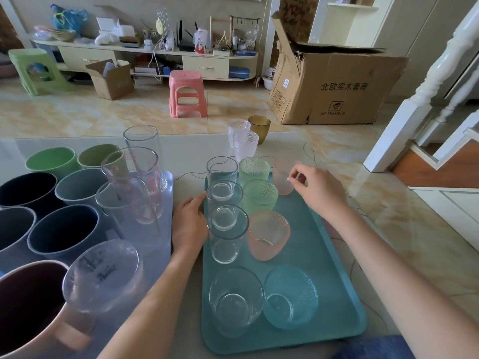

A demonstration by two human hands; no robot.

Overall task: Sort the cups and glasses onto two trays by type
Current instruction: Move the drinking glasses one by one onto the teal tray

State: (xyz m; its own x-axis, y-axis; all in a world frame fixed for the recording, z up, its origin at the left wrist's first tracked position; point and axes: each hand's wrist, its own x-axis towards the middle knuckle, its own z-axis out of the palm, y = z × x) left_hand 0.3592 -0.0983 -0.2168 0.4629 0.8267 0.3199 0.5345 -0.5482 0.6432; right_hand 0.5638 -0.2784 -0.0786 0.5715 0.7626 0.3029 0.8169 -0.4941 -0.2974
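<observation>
— Where are the hands?

— The right hand [315,187] is at the far right corner of the teal tray [334,288], thumb and fingertips pinched on the rim of a small pink frosted glass [283,177] standing there. The left hand [190,224] rests at the tray's left edge, fingers relaxed and fairly straight, holding nothing, just beside a clear tumbler [225,234].

— What is on that tray?

— Glasses only. Three clear ones run along the left side, two green dimpled glasses [258,182] sit beside them, a larger pink glass [268,234] is in the middle, and nearest us a clear glass [236,299] stands next to a blue dimpled one [290,296].

— And the other tray?

— The pale translucent tray [160,242] to the left holds tall clear measuring cups [132,182]. Beside them are the mugs [64,231], green, grey-blue and dark, and a pink-brown one at the near corner.

— Anything unsorted?

— Two clear textured glasses [242,141] and an amber one [259,128] stand on the table [186,151] beyond the teal tray.
</observation>
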